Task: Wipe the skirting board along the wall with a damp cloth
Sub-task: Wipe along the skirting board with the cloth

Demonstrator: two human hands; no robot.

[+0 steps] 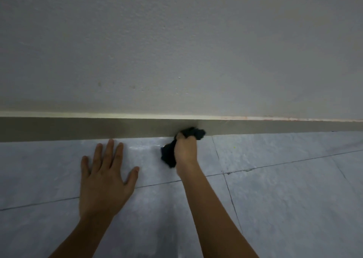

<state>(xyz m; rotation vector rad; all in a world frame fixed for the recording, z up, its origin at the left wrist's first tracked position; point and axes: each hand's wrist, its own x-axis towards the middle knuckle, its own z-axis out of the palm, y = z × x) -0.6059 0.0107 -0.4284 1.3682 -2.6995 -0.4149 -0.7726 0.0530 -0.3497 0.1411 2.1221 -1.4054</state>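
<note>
A grey-brown skirting board (pixel 98 129) runs left to right along the foot of the wall, with a pale strip along its top edge. My right hand (pixel 186 149) is closed around a dark, bunched cloth (pixel 193 133), whose front end presses against the skirting board at its lower edge. A loose tail of the cloth hangs out behind my fist over the floor. My left hand (pixel 106 179) lies flat on the floor tiles, fingers spread, a little in front of the board and to the left of the cloth.
A plain light wall (pixel 176 51) fills the upper half of the view. The floor (pixel 284 199) is glossy grey tile with dark grout lines, and shows a wet sheen near the cloth. The pale strip has reddish marks towards the right (pixel 275 118).
</note>
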